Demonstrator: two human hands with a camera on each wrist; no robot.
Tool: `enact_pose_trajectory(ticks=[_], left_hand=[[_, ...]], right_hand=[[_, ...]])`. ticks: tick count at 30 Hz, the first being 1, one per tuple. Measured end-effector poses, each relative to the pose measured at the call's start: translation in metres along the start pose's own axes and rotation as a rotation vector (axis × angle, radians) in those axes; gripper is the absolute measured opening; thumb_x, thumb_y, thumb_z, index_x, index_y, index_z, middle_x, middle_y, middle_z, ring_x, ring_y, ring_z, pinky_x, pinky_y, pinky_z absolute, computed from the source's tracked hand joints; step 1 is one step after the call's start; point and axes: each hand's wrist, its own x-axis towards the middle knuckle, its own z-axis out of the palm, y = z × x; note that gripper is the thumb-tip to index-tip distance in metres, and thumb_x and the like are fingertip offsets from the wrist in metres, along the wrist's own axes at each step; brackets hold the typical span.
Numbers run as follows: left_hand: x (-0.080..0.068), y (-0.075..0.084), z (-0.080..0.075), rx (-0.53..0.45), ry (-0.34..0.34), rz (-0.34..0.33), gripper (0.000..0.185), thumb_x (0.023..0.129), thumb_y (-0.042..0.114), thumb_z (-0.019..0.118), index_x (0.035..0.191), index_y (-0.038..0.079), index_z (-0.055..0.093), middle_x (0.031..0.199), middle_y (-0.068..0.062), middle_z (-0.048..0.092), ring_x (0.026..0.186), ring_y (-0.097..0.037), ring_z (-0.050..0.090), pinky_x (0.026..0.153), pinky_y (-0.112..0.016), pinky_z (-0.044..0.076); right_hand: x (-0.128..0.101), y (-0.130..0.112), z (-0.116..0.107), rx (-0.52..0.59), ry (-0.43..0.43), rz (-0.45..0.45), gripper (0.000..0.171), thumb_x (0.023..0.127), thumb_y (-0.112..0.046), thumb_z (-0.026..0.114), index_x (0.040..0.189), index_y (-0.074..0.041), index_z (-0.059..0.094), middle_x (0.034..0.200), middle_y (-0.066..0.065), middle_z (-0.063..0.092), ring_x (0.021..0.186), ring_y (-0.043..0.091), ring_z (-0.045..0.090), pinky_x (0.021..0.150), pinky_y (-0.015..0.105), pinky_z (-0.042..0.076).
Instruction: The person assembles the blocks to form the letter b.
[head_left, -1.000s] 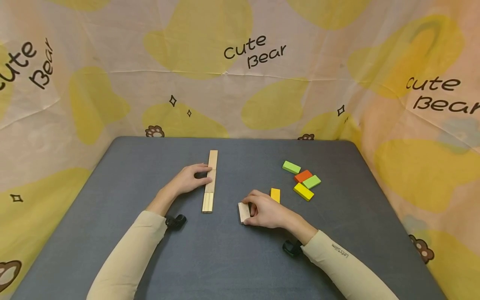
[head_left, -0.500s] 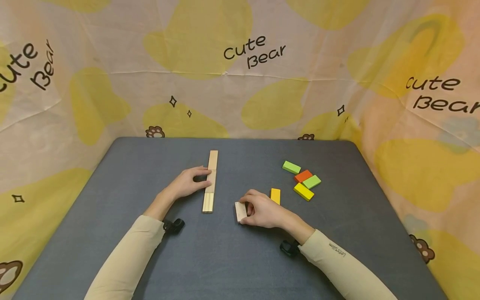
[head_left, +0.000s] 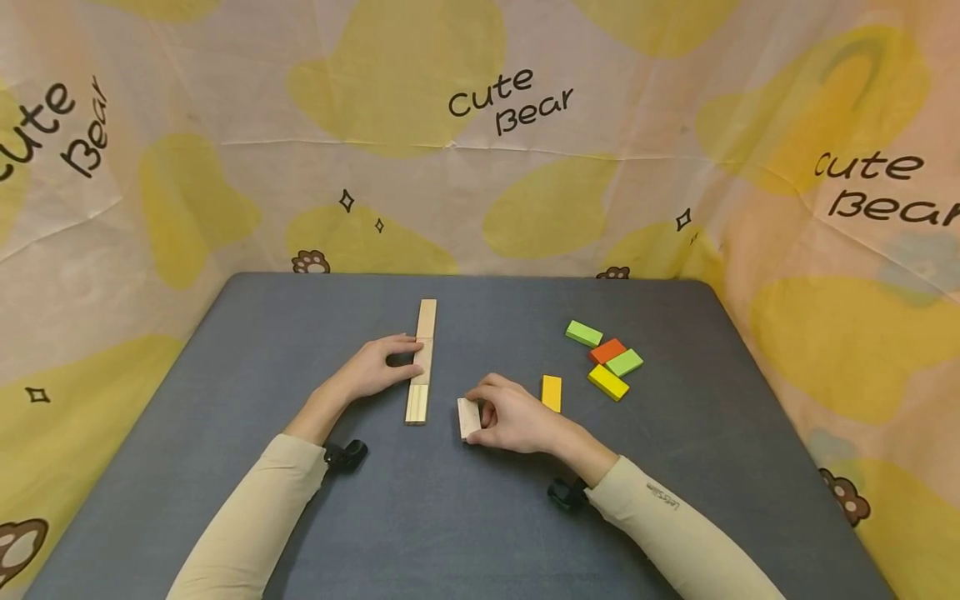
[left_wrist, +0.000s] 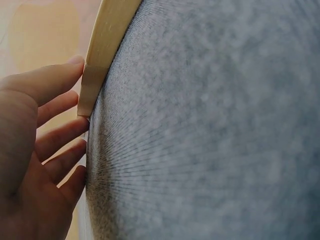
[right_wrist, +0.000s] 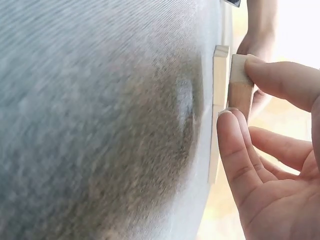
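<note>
- Grey felt counter (head_left: 450, 517), bear-print cloth behind.
- Left hand (head_left: 372, 367) rests relaxed fingers against the row of pale wooden blocks (head_left: 422, 363).
- Right hand (head_left: 510, 414) pinches a loose pale wooden block (head_left: 468, 417); joining the row's near end looks next, calling for careful alignment.

So there's a loose plain wooden block (head_left: 468, 417), pale unpainted wood, small and rectangular, lying flat on the dark grey bench (head_left: 450, 517). Just to its left is a row of wooden blocks (head_left: 422, 362), same pale wood, laid end to end in one straight line running away from the person.
</note>
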Motion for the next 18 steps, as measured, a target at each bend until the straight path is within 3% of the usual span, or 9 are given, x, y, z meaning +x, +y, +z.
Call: enact_pose_trajectory(ticks=[18], left_hand=[[0.000,0.002,-0.001,0.021,-0.002,-0.014,0.059,0.094,0.044,0.072,0.142,0.011,0.062,0.152,-0.018,0.050,0.144,-0.040,0.039,0.115,-0.060,0.031]], right_hand=[[0.015,-0.022,0.005,0.018,0.039,-0.009,0.055,0.086,-0.025,0.084,0.132,-0.002,0.064,0.115,0.003,0.055,0.078,0.006,0.057,0.069,0.020,0.052]])
